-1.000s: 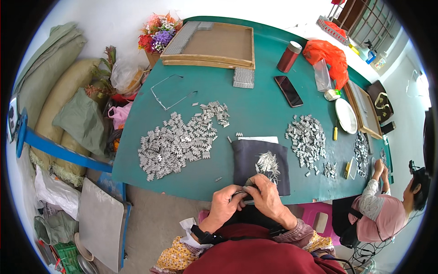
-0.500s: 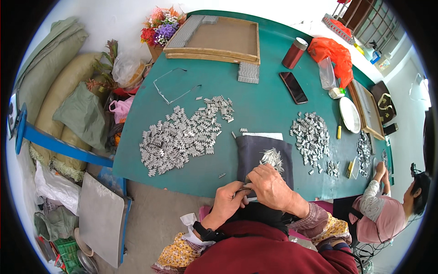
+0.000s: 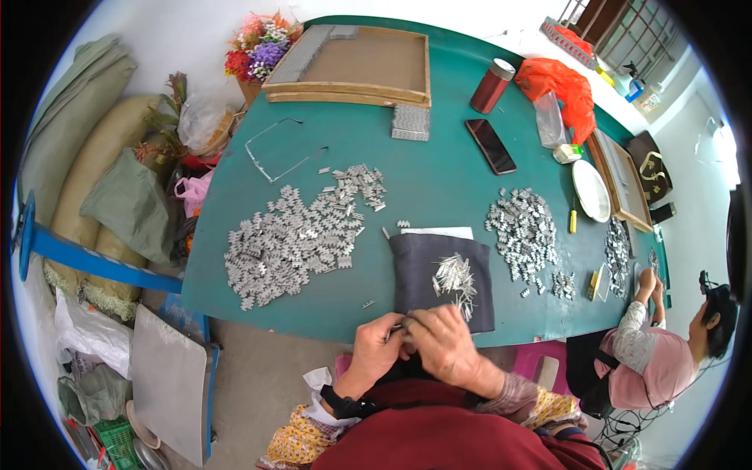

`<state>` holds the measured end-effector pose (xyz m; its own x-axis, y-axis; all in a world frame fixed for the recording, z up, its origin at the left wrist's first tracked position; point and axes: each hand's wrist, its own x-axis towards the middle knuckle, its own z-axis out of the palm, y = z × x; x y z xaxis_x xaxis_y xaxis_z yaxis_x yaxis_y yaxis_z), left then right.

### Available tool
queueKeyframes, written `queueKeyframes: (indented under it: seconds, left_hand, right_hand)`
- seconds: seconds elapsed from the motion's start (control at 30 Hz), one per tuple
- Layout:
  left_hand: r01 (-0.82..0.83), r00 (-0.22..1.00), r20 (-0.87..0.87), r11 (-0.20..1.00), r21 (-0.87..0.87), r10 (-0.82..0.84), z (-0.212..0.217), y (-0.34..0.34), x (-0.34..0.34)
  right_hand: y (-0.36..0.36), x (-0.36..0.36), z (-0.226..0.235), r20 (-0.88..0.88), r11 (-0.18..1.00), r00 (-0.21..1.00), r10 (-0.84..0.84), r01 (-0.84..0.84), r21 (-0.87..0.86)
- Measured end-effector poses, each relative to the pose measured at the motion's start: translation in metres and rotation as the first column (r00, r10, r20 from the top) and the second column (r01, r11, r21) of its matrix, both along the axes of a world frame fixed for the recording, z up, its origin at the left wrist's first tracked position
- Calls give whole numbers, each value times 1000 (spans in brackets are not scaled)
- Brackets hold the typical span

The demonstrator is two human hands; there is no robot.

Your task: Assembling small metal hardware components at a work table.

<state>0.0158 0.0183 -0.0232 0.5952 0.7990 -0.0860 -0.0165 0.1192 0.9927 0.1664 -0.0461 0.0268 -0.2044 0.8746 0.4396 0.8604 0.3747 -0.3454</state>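
Observation:
My left hand (image 3: 373,354) and my right hand (image 3: 446,345) meet in front of me, just off the table's near edge. The left fingers are closed on a small greyish thing, mostly covered by the fingers. My right thumb and fingertips pinch together against the same spot; what they grip is hidden. Just beyond the hands lies a dark cloth (image 3: 409,274) with a loose heap of thin metal pins (image 3: 454,276) on it. To the left spreads a large pile of small toothed metal pieces (image 3: 286,247); a smaller pile of metal pieces (image 3: 523,231) lies to the right.
On the green table (image 3: 352,305) are eyeglasses (image 3: 274,174), stacked wooden trays (image 3: 376,66), a phone (image 3: 491,146), a red tumbler (image 3: 492,86), a white dish (image 3: 591,192) and a yellow-handled tool (image 3: 573,219). A co-worker (image 3: 650,352) sits at the right. Sacks (image 3: 94,157) lean at the left.
My right hand has drawn back from beside the pins toward my body, uncovering more of the heap. Both hands stay together, fingers closed. The whole view has shifted slightly.

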Motion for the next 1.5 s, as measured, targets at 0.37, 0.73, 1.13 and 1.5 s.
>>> queueKeyframes:
  seconds: [0.37, 0.73, 1.13, 1.5]
  left_hand:
    - [53, 996, 73, 997, -57, -49, 4, 3, -1]
    - [78, 995, 75, 994, -78, -72, 6, 4, -3]
    - [85, 995, 54, 994, -63, -82, 9, 6, -3]
    - [68, 997, 28, 996, -65, -66, 18, -3, 4]
  right_hand:
    - [-16, 54, -8, -113, 952, 947, -302, 293, -88]
    - [-13, 69, -1, 94, 963, 974, -207, 219, -154]
    - [-13, 69, -10, -2, 941, 955, -297, 293, -168]
    - [-7, 27, -4, -710, 822, 478, -517, 46, -568]
